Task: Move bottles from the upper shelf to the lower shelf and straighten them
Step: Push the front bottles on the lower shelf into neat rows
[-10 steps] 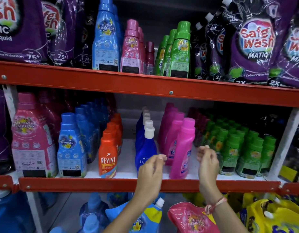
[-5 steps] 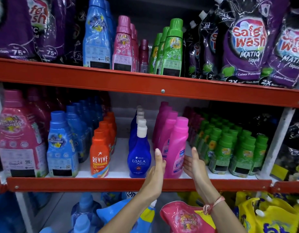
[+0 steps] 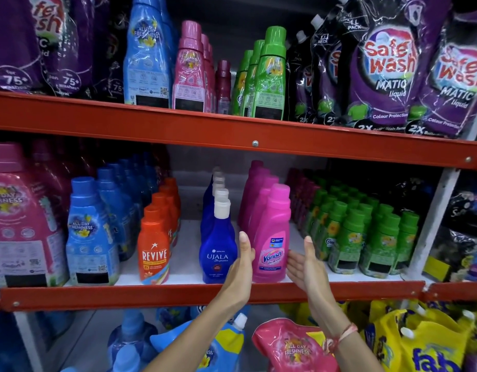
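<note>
Both hands had come down from cap height to the base of the front pink Vanish bottle [image 3: 272, 237], which stood at the front edge of the lower shelf [image 3: 194, 294], just right of centre in the frame. A second before, the fingers were pinched in the air near the bottle tops; now they were flattened. The left hand [image 3: 241, 267] lay with its palm against the bottle's left side, squeezed between it and the blue Ujala bottle [image 3: 218, 245]. The right hand [image 3: 306, 264] was open beside the bottle's right side, fingers spread upward; whether it touched the plastic could not be told. Neither grip was clenched: both were released, flat hands bracketing the bottle rather than grasping it.

The bottle stood upright with its label facing forward, heading a row of matching pink bottles [image 3: 255, 194] running back into the shelf. That suggested the step in hand was the straightening, squaring this bottle with its row.

On the upper shelf [image 3: 232, 130], across the top of the frame, a blue bottle [image 3: 147, 57], pink ones [image 3: 190, 71] and green ones [image 3: 269, 76] stood untouched, so much of the moving looked still undone. The narrow gap to the Ujala bottle risked nudging it.
</note>
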`<state>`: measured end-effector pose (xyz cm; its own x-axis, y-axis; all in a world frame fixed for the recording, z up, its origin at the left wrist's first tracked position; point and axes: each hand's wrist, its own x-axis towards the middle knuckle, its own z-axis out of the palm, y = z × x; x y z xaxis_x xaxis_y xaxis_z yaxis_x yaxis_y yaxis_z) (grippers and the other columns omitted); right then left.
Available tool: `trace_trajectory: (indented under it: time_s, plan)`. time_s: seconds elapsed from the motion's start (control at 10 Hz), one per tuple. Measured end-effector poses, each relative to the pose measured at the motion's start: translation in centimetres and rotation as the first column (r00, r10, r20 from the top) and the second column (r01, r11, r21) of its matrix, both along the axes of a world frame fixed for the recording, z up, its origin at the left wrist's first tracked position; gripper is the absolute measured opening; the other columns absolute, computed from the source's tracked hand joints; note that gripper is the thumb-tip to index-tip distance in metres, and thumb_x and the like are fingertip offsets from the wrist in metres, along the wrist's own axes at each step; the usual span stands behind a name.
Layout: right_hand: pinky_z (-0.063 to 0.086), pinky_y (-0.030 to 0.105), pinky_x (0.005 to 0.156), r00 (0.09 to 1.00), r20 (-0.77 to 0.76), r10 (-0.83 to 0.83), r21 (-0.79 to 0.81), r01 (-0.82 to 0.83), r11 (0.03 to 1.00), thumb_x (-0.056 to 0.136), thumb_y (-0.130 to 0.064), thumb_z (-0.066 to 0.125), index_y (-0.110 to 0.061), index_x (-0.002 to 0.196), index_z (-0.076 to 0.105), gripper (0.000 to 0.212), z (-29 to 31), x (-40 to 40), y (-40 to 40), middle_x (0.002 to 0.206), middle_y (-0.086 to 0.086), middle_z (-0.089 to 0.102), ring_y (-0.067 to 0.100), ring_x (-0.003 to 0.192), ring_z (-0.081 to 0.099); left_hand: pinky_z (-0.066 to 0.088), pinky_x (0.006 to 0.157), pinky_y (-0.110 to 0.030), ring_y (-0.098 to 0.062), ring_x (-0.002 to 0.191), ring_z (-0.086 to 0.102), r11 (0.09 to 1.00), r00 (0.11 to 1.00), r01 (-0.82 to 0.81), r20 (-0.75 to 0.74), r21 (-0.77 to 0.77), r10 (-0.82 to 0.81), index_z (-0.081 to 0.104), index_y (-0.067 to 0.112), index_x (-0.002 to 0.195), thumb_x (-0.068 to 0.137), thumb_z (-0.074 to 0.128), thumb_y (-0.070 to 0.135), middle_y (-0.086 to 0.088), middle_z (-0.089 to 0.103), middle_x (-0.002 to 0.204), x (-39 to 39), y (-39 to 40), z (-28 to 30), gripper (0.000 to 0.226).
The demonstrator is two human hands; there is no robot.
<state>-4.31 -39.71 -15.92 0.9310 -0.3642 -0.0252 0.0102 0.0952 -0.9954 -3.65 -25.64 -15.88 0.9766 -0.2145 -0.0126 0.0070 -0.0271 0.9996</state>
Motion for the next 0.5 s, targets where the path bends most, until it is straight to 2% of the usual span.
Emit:
trace_trajectory:
  time_s: [0.2,0.3,0.4,0.5]
  plan:
    - [0.044,0.031,0.095,1.000,0.017,0.000,-0.020,0.000,1.000,0.096,-0.059,0.031,0.003,0.135,0.053,0.076,-0.2,0.3,-0.1,0.136,0.020,0.060,0.028,0.123,0.059,0.020,0.118,-0.041,-0.023,0.143,0.030,1.000,1.000,0.019,0.000,0.010,-0.019,0.029,0.013,0.147,0.046,0.008,0.093,-0.008,0.032,0.156,-0.3,0.3,0.3,0.131]
    - [0.044,0.031,0.095,1.000,0.017,0.011,-0.020,-0.010,1.000,0.096,-0.059,0.032,0.003,0.133,0.054,0.075,-0.2,0.2,-0.3,0.134,0.020,0.061,0.028,0.120,0.061,0.022,0.118,-0.040,-0.022,0.141,0.033,0.998,0.999,0.046,0.015,0.040,-0.046,0.031,0.014,0.147,0.050,0.009,0.092,-0.007,0.035,0.155,-0.6,0.5,0.4,0.126]
    - [0.045,0.034,0.093,0.999,0.044,0.016,-0.059,-0.014,0.998,0.098,-0.050,0.038,-0.004,0.123,0.063,0.058,-0.1,0.0,-0.4,0.128,0.017,0.065,0.025,0.110,0.063,0.026,0.112,-0.027,-0.014,0.137,0.038,0.981,0.985,0.061,0.149,0.182,-0.088,0.038,0.020,0.145,0.071,0.016,0.085,-0.003,0.043,0.151,-0.8,0.6,0.1,0.100]
    - [0.052,0.032,0.087,0.983,0.181,-0.034,-0.147,0.061,0.987,0.098,-0.028,0.051,-0.009,0.111,0.066,0.027,1.6,-0.9,-1.0,0.122,0.012,0.068,0.023,0.110,0.064,0.017,0.109,-0.007,0.005,0.136,0.026,0.947,0.888,-0.115,0.458,0.301,-0.038,0.029,0.027,0.148,0.089,0.030,0.064,0.008,0.034,0.155,-1.8,1.4,0.3,0.069]
